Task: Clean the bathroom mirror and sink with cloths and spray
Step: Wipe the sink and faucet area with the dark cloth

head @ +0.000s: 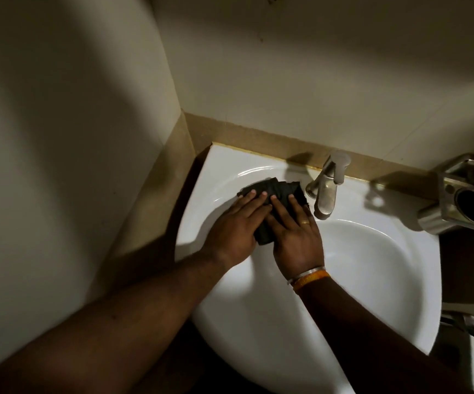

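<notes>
A dark folded cloth (278, 190) lies on the back left rim of the white sink (372, 263), just left of the steel tap (328, 184). My left hand (234, 227) presses flat on the cloth's left part, fingers straight. Beside it, my right hand (294, 234) lies flat on the cloth's right part, a ring on one finger and bangles at the wrist. Both hands cover most of the cloth. No mirror or spray bottle is in view.
Beige tiled walls meet in a corner at the sink's back left. A steel wall holder (469, 197) with a round opening juts out at the right, close to the tap. The room is dim, with dark shadow below the sink.
</notes>
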